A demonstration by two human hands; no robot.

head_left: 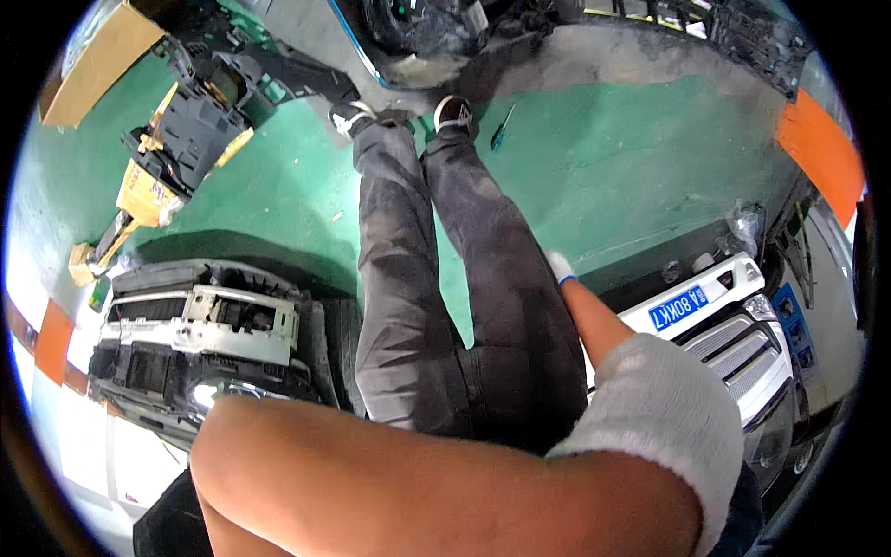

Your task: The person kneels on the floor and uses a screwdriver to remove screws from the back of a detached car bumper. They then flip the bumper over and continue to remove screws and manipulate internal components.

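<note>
A bare arm, apparently my left, crosses the lower part of the head view from a bent elbow toward the right. Its hand does not show, and white knitted cloth [659,399] covers the far end of it; whether this is a sleeve or a glove I cannot tell. Beyond the cloth a forearm reaches to my right hand [560,267], in a white glove with a blue edge, beside my right thigh. Its fingers are too small and partly hidden to read. Between both arms and the floor are my legs in dark grey trousers [399,269].
A screwdriver [503,128] lies on the green floor [622,158] beside my right shoe. Left is a black and white car bumper assembly [232,325]; right, a white bumper [687,311] with a blue plate. Black plastic parts [200,135] and a cardboard box [102,60] sit upper left.
</note>
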